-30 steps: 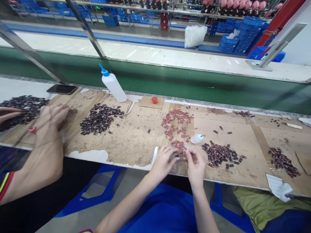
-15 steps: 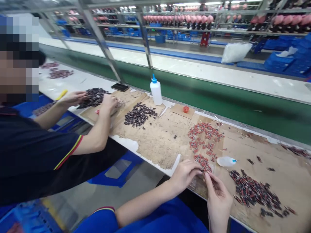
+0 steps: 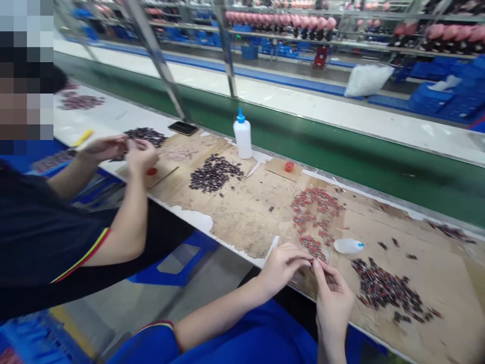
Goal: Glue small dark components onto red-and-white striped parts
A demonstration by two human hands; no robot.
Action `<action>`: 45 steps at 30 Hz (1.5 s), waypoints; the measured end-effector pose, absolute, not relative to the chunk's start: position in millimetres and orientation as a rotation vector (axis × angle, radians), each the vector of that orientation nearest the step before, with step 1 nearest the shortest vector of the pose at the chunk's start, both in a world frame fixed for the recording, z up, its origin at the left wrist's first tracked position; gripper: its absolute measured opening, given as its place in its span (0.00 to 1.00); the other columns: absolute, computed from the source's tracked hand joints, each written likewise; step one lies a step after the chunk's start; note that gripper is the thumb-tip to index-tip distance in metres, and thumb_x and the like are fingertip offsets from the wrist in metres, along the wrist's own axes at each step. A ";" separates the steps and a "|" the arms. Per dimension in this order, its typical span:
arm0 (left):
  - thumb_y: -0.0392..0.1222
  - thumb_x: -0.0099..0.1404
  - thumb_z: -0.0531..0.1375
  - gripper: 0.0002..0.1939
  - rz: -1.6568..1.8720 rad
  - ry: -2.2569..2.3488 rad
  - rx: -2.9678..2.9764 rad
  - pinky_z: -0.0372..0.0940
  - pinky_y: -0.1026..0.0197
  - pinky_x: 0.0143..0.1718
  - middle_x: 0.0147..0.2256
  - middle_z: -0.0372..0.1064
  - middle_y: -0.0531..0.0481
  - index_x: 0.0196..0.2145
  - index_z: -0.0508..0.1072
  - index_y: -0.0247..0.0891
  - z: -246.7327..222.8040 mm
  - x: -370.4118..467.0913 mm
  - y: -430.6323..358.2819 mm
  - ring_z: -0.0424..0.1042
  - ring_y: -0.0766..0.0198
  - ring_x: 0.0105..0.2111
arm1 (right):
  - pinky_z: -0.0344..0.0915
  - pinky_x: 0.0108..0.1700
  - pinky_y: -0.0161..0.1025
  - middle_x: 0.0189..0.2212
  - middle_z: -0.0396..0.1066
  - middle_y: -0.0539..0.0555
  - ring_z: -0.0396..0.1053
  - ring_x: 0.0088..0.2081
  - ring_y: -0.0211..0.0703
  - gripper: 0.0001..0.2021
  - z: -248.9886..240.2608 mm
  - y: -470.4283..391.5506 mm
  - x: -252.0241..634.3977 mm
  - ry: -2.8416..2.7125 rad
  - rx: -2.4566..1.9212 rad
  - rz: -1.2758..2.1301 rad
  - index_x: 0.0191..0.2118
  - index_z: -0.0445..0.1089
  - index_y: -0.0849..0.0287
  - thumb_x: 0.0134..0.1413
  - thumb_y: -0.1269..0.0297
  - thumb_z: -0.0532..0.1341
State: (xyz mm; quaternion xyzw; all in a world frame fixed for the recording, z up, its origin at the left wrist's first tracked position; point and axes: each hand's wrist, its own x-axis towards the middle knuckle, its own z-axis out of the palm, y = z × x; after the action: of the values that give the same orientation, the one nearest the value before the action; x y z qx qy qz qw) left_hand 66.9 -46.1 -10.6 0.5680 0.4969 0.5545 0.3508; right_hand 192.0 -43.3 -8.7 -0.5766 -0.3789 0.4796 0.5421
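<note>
My left hand (image 3: 282, 268) and my right hand (image 3: 333, 290) meet fingertip to fingertip over the near edge of the bench. Both pinch a tiny dark part (image 3: 312, 262), mostly hidden by the fingers, so its kind does not show. Just beyond them lies a loose spread of small red-and-dark pieces (image 3: 316, 202). To the right of my right hand is a heap of dark pieces with red bits (image 3: 386, 288). A small white squeeze bottle with a blue tip (image 3: 348, 246) lies on its side between these two groups.
Brown cardboard (image 3: 250, 212) covers the bench. A tall white bottle (image 3: 242, 136) stands at the back, near a red cap (image 3: 289, 166) and a dark heap (image 3: 214, 174). At left, a co-worker's hands (image 3: 132, 151) work beside a phone (image 3: 183, 128). Metal posts (image 3: 227, 50) rise behind.
My hands stay pinched together, with slight finger movement. The co-worker's right hand has drawn back left towards the other hand. The whole view has shifted a little.
</note>
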 end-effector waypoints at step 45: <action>0.40 0.59 0.61 0.06 1.227 1.307 1.222 0.69 0.62 0.40 0.32 0.76 0.48 0.31 0.76 0.36 5.1 70.9 -49.6 0.74 0.62 0.34 | 0.76 0.37 0.42 0.28 0.79 0.55 0.77 0.30 0.45 0.09 -1.0 -47.0 196.2 -0.997 -1.269 1.144 0.31 0.78 0.58 0.42 0.61 0.68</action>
State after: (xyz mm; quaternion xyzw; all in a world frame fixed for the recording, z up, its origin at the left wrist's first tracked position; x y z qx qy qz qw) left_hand 70.9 -49.6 5.1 0.4981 0.5327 0.5000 0.4671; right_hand 196.2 -47.0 -1.0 -0.5362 -0.4210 0.4831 0.5495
